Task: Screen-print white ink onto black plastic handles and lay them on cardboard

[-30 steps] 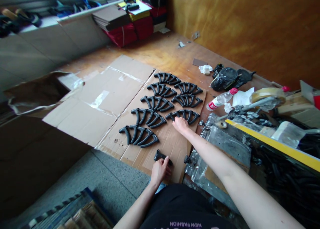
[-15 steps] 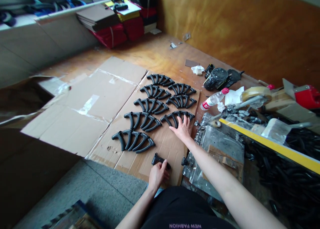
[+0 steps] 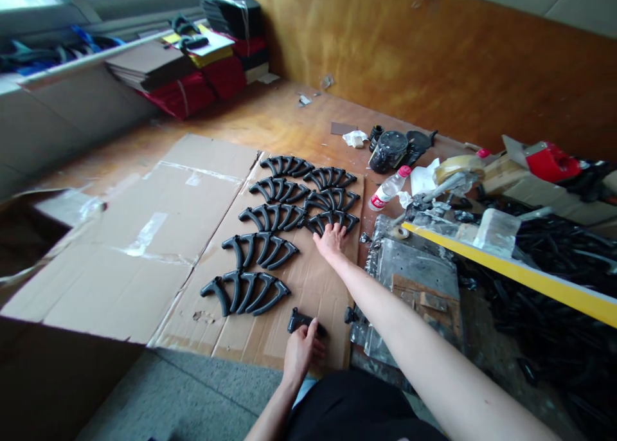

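Observation:
My left hand [image 3: 299, 354] is closed around a short black plastic handle [image 3: 299, 320] at the cardboard's near edge. Its fingers hide part of that piece. Farther forward, my right hand [image 3: 330, 240] rests with fingers spread against the near side of a fan-shaped group of curved black handles [image 3: 351, 220]. More such groups lie in two columns on the flattened cardboard [image 3: 308, 277]. The closest group in the left column [image 3: 245, 293] is left of both hands. Between my right forearm and the left hand's piece sits a small black part [image 3: 350, 314].
Right of the cardboard stand a plastic bottle [image 3: 389, 188] with a red cap and a black-stained cup [image 3: 388, 150]. A yellow-edged bar [image 3: 463, 251] borders a heap of black parts [image 3: 569, 351]. Stacked red and brown sheets [image 3: 176, 94] lie at the back left.
My right hand has pushed its group of handles away from me, closer to the group behind it. The left hand keeps its handle. The camera view has shifted.

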A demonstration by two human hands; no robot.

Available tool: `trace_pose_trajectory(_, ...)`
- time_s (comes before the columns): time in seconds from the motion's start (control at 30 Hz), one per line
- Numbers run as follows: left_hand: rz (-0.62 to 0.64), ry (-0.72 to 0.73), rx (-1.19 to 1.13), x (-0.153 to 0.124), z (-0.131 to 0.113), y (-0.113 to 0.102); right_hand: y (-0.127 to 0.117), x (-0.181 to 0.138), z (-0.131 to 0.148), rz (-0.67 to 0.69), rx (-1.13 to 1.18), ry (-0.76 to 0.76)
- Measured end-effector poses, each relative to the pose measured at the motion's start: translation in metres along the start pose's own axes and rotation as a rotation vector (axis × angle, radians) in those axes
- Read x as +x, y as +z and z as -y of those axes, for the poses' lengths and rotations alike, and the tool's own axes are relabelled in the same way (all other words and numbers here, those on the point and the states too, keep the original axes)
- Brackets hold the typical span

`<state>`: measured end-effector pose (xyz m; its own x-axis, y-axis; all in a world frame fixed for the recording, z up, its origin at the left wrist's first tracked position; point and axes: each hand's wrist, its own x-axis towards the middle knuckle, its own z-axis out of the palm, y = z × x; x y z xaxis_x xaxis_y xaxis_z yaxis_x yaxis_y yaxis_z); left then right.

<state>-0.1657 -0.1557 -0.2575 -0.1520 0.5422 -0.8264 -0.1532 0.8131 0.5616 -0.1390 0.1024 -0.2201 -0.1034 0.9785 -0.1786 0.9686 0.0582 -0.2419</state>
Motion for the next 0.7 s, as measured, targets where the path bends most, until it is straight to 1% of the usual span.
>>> trace_pose_trajectory(0.1, -0.001, 0.001, 0.016, 0.0, 0.0, -0.001, -0.008, 0.001, -0.002, 0.066, 0.038, -0.036)
trace_pose_trajectory(0.17, 0.011, 0.004, 0.056, 0.001, 0.0, -0.001, -0.014, -0.006, -0.012, 0.065, 0.079, -0.105)
trace_pose_trajectory(0.27, 0.045, 0.03, 0.187, 0.006, -0.008, -0.002, -0.025, -0.026, -0.039, 0.033, 0.169, -0.291)
trace_pose_trajectory(0.33, 0.061, 0.084, 0.334, 0.011, -0.02, 0.0, -0.038, -0.046, -0.066, 0.015, 0.239, -0.413)
trace_pose_trajectory(0.37, 0.067, 0.108, 0.418, 0.014, -0.028, 0.003, -0.046, -0.057, -0.083, 0.001, 0.27, -0.439)
trace_pose_trajectory(0.4, 0.07, 0.127, 0.504, 0.017, -0.037, 0.006, -0.055, -0.068, -0.103, -0.018, 0.295, -0.429)
trace_pose_trajectory(0.43, 0.073, 0.144, 0.594, 0.02, -0.046, 0.01, -0.065, -0.08, -0.125, -0.04, 0.309, -0.389)
trace_pose_trajectory(0.5, 0.068, 0.183, 0.779, 0.025, -0.064, 0.02, -0.087, -0.103, -0.181, -0.085, 0.288, -0.227)
trace_pose_trajectory(0.6, 0.026, 0.288, 1.051, 0.029, -0.084, 0.034, -0.118, -0.133, -0.284, -0.173, 0.165, 0.094)
trace_pose_trajectory(0.63, 0.001, 0.333, 1.137, 0.029, -0.088, 0.037, -0.126, -0.142, -0.319, -0.206, 0.125, 0.18)
trace_pose_trajectory(0.7, -0.046, 0.43, 1.31, 0.03, -0.091, 0.041, -0.138, -0.154, -0.384, -0.245, 0.079, 0.299)
